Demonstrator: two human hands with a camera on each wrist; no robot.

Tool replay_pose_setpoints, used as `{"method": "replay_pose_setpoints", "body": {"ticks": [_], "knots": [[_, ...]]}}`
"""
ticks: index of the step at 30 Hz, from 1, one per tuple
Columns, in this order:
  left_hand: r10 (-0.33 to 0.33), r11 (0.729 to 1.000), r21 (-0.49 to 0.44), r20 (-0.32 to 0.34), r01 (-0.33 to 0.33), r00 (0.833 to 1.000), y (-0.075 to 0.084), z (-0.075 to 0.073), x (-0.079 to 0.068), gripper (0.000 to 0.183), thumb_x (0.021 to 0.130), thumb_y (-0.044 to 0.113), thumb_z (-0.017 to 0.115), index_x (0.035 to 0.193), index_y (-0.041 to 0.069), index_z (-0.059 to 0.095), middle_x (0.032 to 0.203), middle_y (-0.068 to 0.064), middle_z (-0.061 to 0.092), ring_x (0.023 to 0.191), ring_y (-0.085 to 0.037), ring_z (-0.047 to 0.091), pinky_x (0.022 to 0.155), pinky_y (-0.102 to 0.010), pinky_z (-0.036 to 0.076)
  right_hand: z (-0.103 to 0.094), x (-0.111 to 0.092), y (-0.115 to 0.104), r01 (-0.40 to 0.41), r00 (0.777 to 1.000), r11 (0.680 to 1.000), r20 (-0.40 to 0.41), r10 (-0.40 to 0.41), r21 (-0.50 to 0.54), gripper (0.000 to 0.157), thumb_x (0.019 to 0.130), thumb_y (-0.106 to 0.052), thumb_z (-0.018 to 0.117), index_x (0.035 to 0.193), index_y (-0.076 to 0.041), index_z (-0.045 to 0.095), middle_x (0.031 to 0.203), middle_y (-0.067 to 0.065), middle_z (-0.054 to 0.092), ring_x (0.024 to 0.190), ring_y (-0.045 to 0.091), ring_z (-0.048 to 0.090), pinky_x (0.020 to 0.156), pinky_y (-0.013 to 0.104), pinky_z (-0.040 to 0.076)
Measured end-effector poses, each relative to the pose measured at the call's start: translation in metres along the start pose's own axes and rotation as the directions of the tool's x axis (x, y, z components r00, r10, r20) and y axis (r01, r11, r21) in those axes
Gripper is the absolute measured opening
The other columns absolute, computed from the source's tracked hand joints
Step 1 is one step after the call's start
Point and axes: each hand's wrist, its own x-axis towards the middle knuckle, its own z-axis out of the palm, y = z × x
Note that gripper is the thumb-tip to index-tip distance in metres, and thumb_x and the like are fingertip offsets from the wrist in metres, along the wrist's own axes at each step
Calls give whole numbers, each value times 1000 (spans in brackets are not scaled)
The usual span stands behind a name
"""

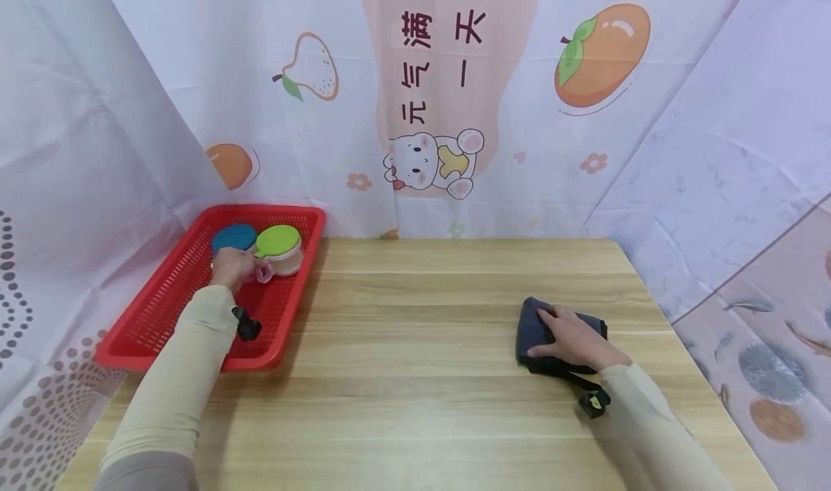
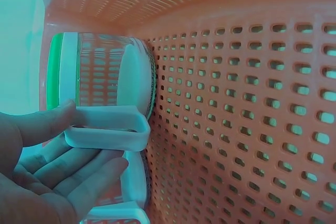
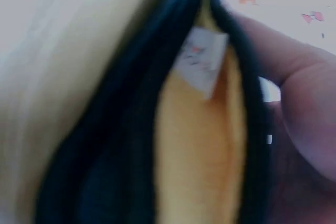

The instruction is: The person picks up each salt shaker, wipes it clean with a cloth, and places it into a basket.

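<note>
In the red basket, my left hand (image 1: 235,266) is at a clear round container (image 1: 286,263) with a lime-green lid. My thumb lies against its loop handle (image 2: 107,136) and the fingers reach beneath it in the left wrist view. Beside it stands a second container with a blue lid (image 1: 235,238), partly covered by the hand. On the right of the table, my right hand (image 1: 571,338) rests spread over a folded dark blue cloth (image 1: 534,325) with dark trim. The right wrist view shows its yellow inner side and a white label (image 3: 202,60) between the layers.
The red basket (image 1: 295,318) has slotted walls and stands at the left of the wooden table (image 1: 415,347). A printed curtain (image 1: 324,145) hangs along the table's back edge and both sides. A dark wrist camera (image 1: 594,403) sits under the right wrist.
</note>
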Motion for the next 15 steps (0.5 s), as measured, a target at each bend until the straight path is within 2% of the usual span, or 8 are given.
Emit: {"method": "replay_pose_setpoints", "body": {"ticks": [3,6,10,15], "knots": [[2,1000,23,-7,-1,1000,0,-2,-1,38,93,19,63,118,-10,63,105,-16,59,93,-29,60,82,-39,55,-6,-5,-2,-26,1000,999,6,26,22,89,79,-48,76,138,10,45,140,38,39,128,54,39,98,62,41],[4,998,60,-4,-4,1000,-1,-4,-2,42,94,21,63,122,-10,60,109,-18,58,93,-29,57,79,-38,54,-4,-7,-1,-49,999,999,11,48,23,91,75,-49,79,138,8,46,139,38,39,127,55,38,96,63,41],[26,994,101,54,-31,998,-1,-6,-5,44,95,21,61,124,-11,59,110,-19,57,90,-26,54,73,-33,52,4,-10,2,-69,997,998,20,69,-2,99,73,-55,78,142,7,42,142,39,34,129,56,35,96,64,40],[73,985,144,121,-90,990,2,-8,-4,40,95,20,60,119,-12,60,97,-15,57,87,-24,54,66,-26,49,9,-12,5,-71,997,996,28,73,-59,102,76,-59,73,144,7,37,144,42,29,130,59,32,96,68,38]]}}
